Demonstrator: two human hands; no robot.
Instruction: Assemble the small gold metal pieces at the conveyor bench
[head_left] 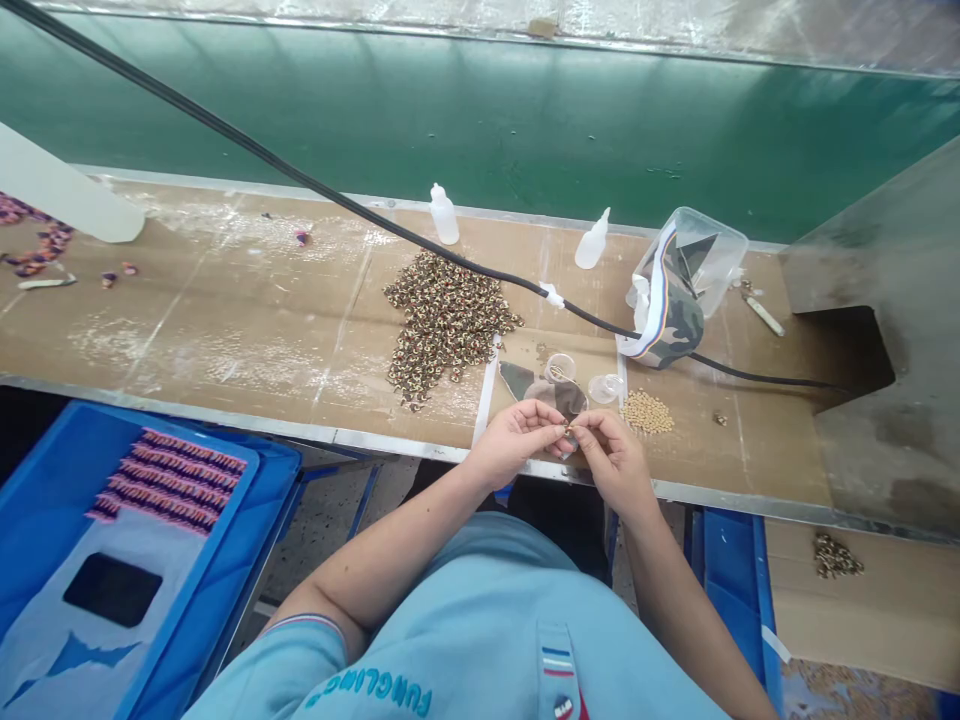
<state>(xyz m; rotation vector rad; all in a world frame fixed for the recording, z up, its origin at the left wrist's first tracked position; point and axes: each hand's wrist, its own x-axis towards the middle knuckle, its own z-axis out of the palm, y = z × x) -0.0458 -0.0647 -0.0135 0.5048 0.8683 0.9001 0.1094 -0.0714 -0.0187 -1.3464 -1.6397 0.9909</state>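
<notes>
At the bench's front edge, my left hand [523,440] and my right hand [611,455] meet, thumbs and fingertips pinched around a tiny dark-and-gold piece [568,430]. Just behind them lies a camouflage cloth [536,385] with a small round clear dish [560,368] on it. A second clear dish [604,388] sits behind my right hand. Right of that is a pile of small beige beads [647,411]. A large heap of small dark, red and gold pieces [446,320] spreads to the left, beyond my left hand.
Two white squeeze bottles [444,215] [592,240] stand at the back. A clear bin [720,260] holds camouflage fabric [675,310]. A black cable [300,180] crosses above the bench. A blue tray [45,470] holds rows of pink-purple pieces [176,480] and a phone-like black object [112,589].
</notes>
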